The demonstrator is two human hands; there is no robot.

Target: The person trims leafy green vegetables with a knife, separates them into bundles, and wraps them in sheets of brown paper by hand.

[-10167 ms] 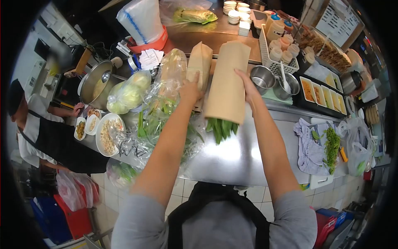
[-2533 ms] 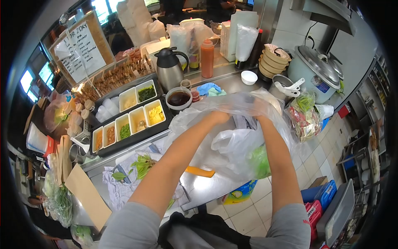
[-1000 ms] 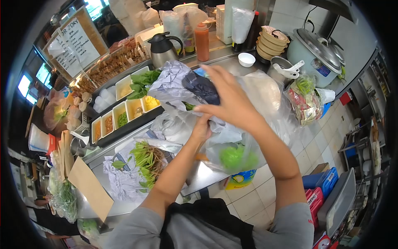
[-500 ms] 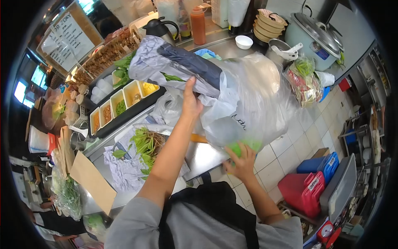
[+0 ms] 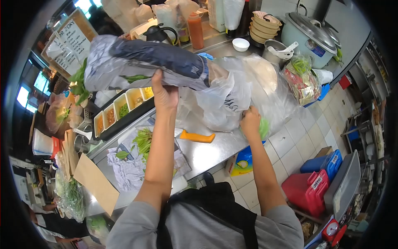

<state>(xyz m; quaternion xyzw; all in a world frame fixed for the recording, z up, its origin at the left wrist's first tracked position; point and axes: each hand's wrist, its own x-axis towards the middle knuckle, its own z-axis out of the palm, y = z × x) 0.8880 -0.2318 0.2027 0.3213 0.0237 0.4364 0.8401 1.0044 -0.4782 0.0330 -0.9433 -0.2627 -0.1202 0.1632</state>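
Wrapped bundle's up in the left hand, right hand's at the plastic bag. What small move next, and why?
Probably ease the long grey-and-black paper-wrapped bundle leftward with the left hand while the right hand steadies the crinkled white translucent plastic bag: broad green leaves stick out of the bundle's left end, but its right end appears to be covered by the bag's plastic.

The wrapped bundle (image 5: pixel 166 56) wore matt, creased paper in pale grey and dark blue. Right of it, the plastic bag (image 5: pixel 217 110) was thin, wrinkled and translucent, with a soft sheen. The counter (image 5: pixel 197 155) was smooth, glossy metal. To the left, the brown sheet (image 5: pixel 97 182) looked like flat, matt paper, the knife handle (image 5: pixel 198 137) like smooth plastic; far right, the pot lid (image 5: pixel 306 28) was shiny metal.
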